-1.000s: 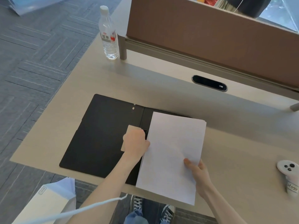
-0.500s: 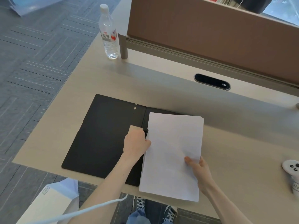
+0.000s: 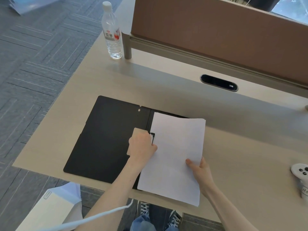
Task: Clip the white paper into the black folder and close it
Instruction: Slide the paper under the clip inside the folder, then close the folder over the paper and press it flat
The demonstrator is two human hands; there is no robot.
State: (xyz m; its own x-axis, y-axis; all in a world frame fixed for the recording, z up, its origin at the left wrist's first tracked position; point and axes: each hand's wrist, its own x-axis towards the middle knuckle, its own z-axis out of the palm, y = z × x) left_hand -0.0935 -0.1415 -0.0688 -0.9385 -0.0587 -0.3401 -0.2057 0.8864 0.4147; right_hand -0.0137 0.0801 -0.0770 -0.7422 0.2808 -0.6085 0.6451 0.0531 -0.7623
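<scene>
The black folder (image 3: 106, 139) lies open and flat on the desk, its left cover bare. A stack of white paper (image 3: 175, 152) covers its right half, the lower edge hanging past the desk's front edge. My left hand (image 3: 141, 147) sits at the folder's spine, fingers closed on the black clip (image 3: 152, 136) at the paper's left edge. My right hand (image 3: 200, 170) pinches the paper near its lower right, thumb on top.
A clear water bottle (image 3: 112, 32) stands at the desk's (image 3: 241, 147) far left beside a brown partition (image 3: 216, 30). A black cable slot (image 3: 219, 82) lies behind the folder. A white controller (image 3: 301, 177) rests at the right edge. A white paper bag (image 3: 50, 209) stands on the floor.
The paper has slid slightly left, toward the spine and the clip. Both hands keep their hold.
</scene>
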